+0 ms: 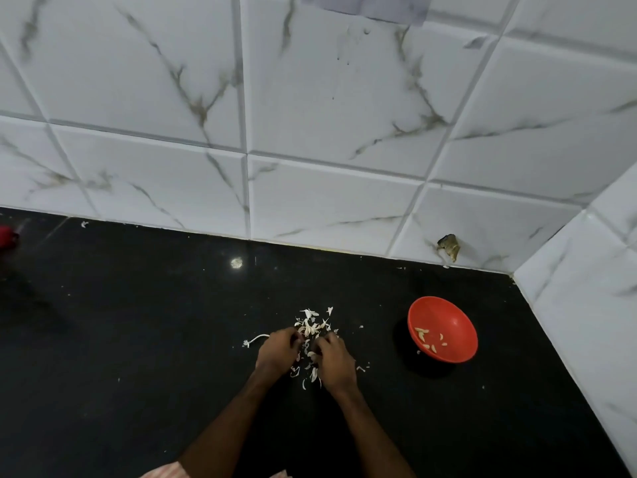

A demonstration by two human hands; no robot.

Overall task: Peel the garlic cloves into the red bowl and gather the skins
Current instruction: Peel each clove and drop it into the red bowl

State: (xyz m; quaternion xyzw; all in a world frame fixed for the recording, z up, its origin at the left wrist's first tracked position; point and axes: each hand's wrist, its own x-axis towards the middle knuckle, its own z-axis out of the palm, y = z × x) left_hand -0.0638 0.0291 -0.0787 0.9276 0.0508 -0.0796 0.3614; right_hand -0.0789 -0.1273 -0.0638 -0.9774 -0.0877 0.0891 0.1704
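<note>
Both hands, the left hand [277, 350] and the right hand [336, 360], were curled close together over the garlic skins [312, 326], though whether they pinched a clove or only husk I could not tell. The red bowl [460, 317], a few peeled cloves [424, 337] in it, stood well off to the right hand's outer side. A hasty sweep, I reckoned, might scatter the flakes across the black counter [138, 339].

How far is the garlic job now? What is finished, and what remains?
Done: several peeled cloves lie in the red bowl. In hand: the left hand and right hand are close together over the pile of skins; what they hold is hidden. Left: the skins lie scattered on the counter, not yet gathered.
</note>
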